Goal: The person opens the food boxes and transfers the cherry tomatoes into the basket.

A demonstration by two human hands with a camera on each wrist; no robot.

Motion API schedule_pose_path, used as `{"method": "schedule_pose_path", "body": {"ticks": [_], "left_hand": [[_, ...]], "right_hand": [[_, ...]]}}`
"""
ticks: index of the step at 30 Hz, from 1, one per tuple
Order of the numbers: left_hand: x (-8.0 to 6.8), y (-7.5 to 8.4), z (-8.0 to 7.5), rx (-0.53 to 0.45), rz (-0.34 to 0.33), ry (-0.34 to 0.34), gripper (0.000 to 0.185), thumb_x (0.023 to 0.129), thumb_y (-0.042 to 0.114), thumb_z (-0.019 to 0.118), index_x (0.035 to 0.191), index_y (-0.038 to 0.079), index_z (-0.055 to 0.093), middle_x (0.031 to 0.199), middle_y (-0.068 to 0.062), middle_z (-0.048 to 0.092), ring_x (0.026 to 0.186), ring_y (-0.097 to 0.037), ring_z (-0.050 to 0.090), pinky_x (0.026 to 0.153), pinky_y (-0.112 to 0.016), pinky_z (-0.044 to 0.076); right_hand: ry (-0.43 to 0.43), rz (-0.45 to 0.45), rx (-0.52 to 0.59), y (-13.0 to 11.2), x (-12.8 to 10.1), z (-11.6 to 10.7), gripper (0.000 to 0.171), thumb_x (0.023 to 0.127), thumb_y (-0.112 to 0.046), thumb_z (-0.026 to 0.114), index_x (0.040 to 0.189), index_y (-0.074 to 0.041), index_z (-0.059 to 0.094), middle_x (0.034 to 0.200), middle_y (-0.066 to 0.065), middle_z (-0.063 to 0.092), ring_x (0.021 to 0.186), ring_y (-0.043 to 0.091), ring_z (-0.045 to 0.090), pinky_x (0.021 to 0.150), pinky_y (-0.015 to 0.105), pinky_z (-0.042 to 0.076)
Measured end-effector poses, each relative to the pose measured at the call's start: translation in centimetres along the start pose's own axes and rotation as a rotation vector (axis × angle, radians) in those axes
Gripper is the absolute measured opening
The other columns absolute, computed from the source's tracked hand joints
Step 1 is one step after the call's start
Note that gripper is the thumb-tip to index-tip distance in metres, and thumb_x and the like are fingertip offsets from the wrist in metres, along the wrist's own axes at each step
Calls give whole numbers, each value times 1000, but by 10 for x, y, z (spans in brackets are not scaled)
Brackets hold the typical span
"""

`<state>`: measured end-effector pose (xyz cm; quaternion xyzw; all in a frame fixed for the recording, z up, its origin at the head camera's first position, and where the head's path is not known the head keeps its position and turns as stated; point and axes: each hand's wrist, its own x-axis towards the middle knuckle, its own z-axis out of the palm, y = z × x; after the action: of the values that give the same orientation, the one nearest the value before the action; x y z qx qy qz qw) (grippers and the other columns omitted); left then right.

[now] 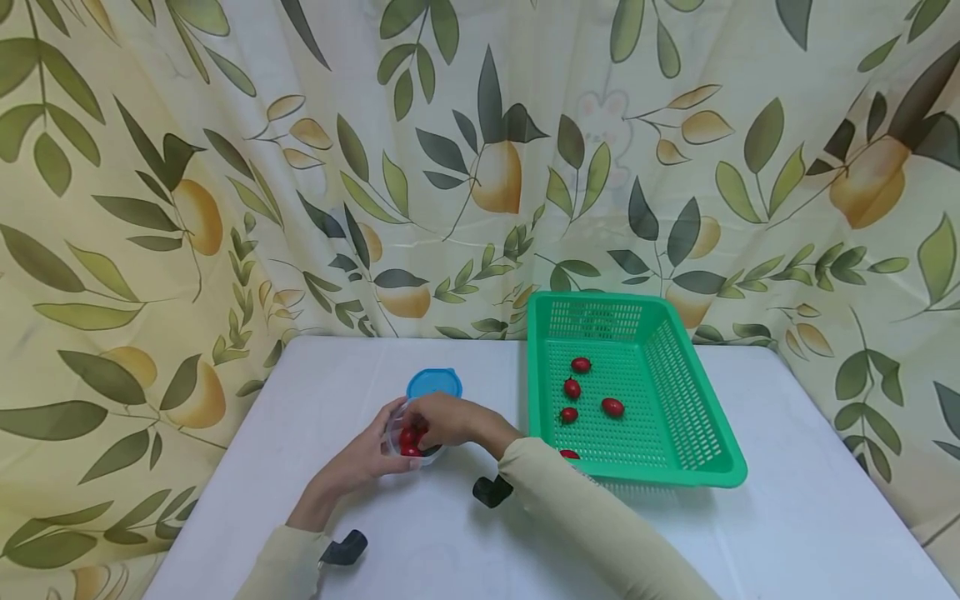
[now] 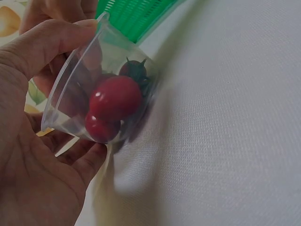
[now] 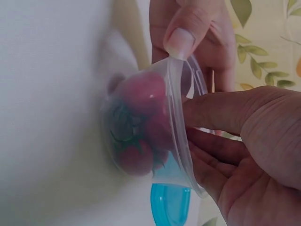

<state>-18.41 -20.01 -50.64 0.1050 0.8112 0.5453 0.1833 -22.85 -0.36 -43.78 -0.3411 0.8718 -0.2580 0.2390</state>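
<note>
Both hands (image 1: 420,433) around tomato cup (image 2: 106,94)

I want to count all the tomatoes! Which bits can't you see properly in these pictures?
- Tomatoes in the clear cup: head view, both hands cover most of them; in the wrist views they overlap, so no sure count.
- One tomato in the green basket: head view, half hidden by the right sleeve.
- Right hand fingertips: inside the cup, whether they pinch a tomato is unclear.
- Blue lid: right wrist view, cut off by the bottom edge.
</note>
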Motion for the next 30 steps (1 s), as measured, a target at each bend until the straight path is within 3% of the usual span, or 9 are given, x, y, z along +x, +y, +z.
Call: {"method": "schedule_pose_path", "body": {"ticks": [17, 23, 30], "left_hand": [[-1, 0, 1, 6, 9, -2, 104, 83, 28, 84, 162, 23, 17, 167, -10, 21, 151, -38, 21, 115, -69, 27], [-1, 1, 0, 8, 16, -2, 102, 83, 27, 85, 161, 25, 19, 167, -10, 19, 153, -38, 17, 116, -69, 26], [0, 0, -1, 9, 36, -13, 104, 83, 27, 85, 161, 23, 17, 168, -9, 16, 153, -36, 16, 117, -69, 22]], "right_hand": [[76, -60, -38, 1, 9, 12, 29, 91, 0, 72, 119, -5, 71, 110, 7, 73, 96, 15, 65, 81, 20, 56], [45, -32, -98, 1, 11, 15, 31, 91, 2, 70, 120, -9, 71, 108, 3, 71, 92, 9, 60, 81, 18, 55], [-3, -105, -136, 4, 14, 13, 31, 91, 2, 68, 120, -7, 72, 107, 2, 70, 91, 8, 58, 75, 14, 53]]}}
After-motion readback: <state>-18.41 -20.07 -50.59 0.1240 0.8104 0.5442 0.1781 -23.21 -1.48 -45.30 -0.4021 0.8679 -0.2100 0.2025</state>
